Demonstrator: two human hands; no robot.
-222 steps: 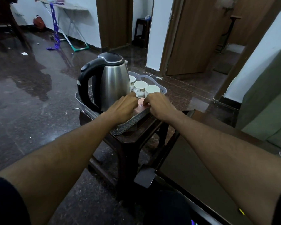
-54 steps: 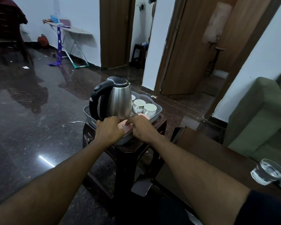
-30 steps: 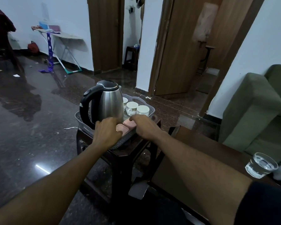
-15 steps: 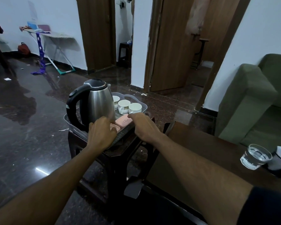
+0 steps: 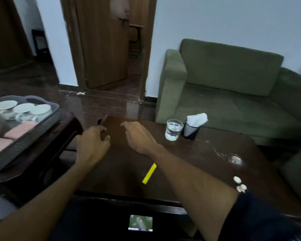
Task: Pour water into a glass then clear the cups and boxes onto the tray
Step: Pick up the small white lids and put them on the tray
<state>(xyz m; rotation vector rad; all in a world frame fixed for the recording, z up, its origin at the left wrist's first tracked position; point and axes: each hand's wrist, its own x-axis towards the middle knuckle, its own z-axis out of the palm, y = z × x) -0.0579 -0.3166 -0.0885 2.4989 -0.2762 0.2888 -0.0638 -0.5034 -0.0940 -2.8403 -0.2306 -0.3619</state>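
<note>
A grey tray stands on a dark stool at the left edge. Three white cups sit at its far end and pink boxes lie in front of them. A glass of water stands on the dark wooden table. My left hand hovers over the table's left edge with curled fingers, holding nothing. My right hand hangs over the table, fingers loosely spread and empty. The kettle is cut off by the left edge of the view.
A black holder with white tissue stands next to the glass. A yellow stick and small white items lie on the table. A green sofa lies behind, and a lit phone screen below.
Both hands have left the tray and moved right, over the wooden table. The view has swung right, so the tray sits at the left edge and the glass is near the middle.
</note>
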